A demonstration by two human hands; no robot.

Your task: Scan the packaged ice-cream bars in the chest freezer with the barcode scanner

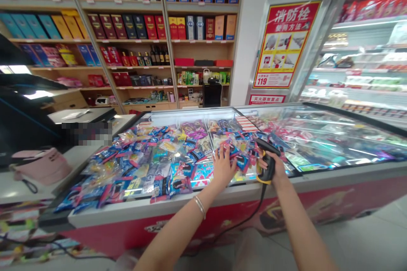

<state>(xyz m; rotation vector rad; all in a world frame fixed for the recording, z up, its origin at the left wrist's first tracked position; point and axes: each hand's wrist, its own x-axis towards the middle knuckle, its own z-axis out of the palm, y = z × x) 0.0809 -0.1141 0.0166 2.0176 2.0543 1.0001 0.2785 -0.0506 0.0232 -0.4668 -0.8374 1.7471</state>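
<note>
My right hand [276, 168] is wrapped round the grip of a black and yellow barcode scanner [267, 165], whose cord hangs down in front of the freezer. To its left, my left hand [223, 167] lies with its fingers spread over small snack packets [242, 161]. Whether it presses on one of them I cannot tell. Many blue, pink and clear packets [186, 168] are strewn over the glass lid of a chest freezer [127, 216]. A silver bangle [200, 206] circles my left wrist.
A counter with a pink bag [43, 164] and a dark machine [25, 110] stands at left. Behind the freezer rise shelves [203, 7] of boxed bottles. A red fire-hydrant sign [288, 44] hangs on the wall, and a lit refrigerated display [362, 70] is at right.
</note>
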